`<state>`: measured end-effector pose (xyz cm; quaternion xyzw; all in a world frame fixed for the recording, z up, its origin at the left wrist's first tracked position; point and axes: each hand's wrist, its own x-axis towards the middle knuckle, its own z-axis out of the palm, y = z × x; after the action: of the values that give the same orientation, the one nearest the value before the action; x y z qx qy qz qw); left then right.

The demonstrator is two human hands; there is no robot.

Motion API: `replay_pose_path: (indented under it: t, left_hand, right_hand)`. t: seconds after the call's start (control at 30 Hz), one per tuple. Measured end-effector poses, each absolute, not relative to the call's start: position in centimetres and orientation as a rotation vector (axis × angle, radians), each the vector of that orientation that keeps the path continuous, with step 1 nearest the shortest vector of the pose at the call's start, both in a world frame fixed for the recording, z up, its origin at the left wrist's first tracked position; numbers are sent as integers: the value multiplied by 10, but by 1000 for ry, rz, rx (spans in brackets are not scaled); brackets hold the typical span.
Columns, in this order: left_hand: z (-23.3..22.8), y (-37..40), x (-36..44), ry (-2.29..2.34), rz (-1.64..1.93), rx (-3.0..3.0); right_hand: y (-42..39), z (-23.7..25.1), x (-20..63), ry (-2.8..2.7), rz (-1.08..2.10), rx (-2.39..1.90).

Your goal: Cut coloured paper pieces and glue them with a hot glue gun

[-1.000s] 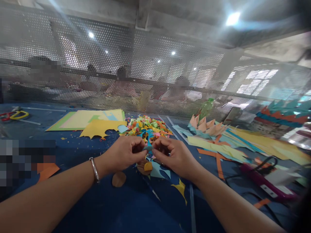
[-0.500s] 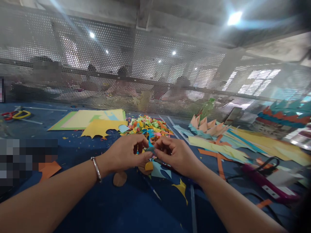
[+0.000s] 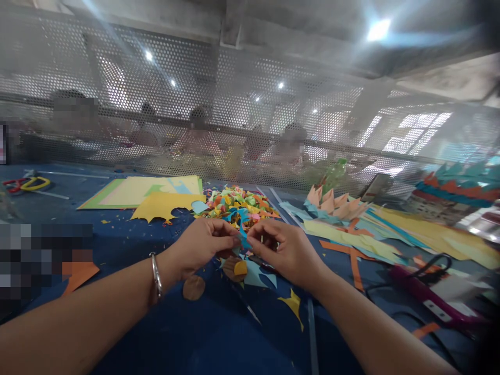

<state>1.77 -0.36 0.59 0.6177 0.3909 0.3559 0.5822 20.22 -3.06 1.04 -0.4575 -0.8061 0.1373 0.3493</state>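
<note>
Left hand [image 3: 203, 245] and right hand [image 3: 283, 247]: close together above the desk [image 3: 164, 333], fingertips of both pinched on one small blue paper piece [image 3: 242, 237] held between them, just above the desk.
Bracelet [image 3: 156, 278]: on the left wrist.
Below the hands: brown disc [image 3: 194, 287], yellow-on-brown round [image 3: 236, 268], pale blue and yellow offcuts [image 3: 291, 304], all flat on the desk.
Just beyond: scrap heap [image 3: 238, 203], many colours.
Left, far: yellow sheets [image 3: 156, 195], scissors [image 3: 27, 184].
Right: cut paper strips [image 3: 351, 234], purple tool with black cord [image 3: 425, 294].
Back: perforated screen [image 3: 234, 104]; other people blurred behind it.
Risk, judged: the blue piece is thin; uneven pull from the two pinches could tear or crease it, or it could slip into the offcuts below and be lost.
</note>
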Motion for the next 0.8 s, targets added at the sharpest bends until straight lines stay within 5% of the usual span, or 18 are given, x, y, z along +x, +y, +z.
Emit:
replay_pose_path:
  t: [0.43, 0.8]
  left_hand:
    - [8, -11, 25, 896, 914, 1029]
    - [7, -16, 28, 776, 961, 1076]
  right_hand:
    - [-31, 4, 201, -2260, 43, -971]
    - [-33, 6, 197, -2020, 300, -1124]
